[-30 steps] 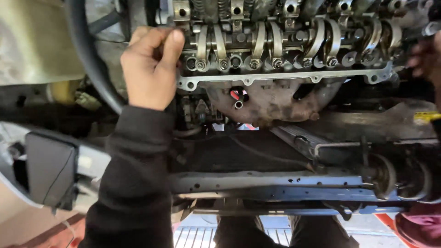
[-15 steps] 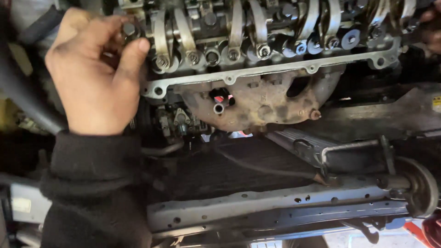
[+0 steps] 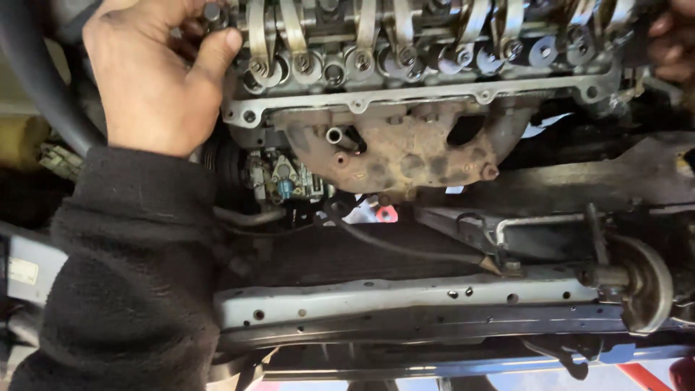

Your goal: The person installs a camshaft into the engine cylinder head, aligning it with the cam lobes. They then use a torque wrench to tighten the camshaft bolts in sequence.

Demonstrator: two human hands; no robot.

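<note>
Left hand [image 3: 156, 76] sat at far left end of the exposed cylinder head [image 3: 427, 54], grip closed, thumb and fingers pinching a small dark bolt [image 3: 211, 12] by the first rocker arm. Rusty exhaust manifold [image 3: 405, 156] hung just below the head. Right hand [image 3: 673, 43] touched the far right end, mostly out of frame; grip state unclear.
</note>
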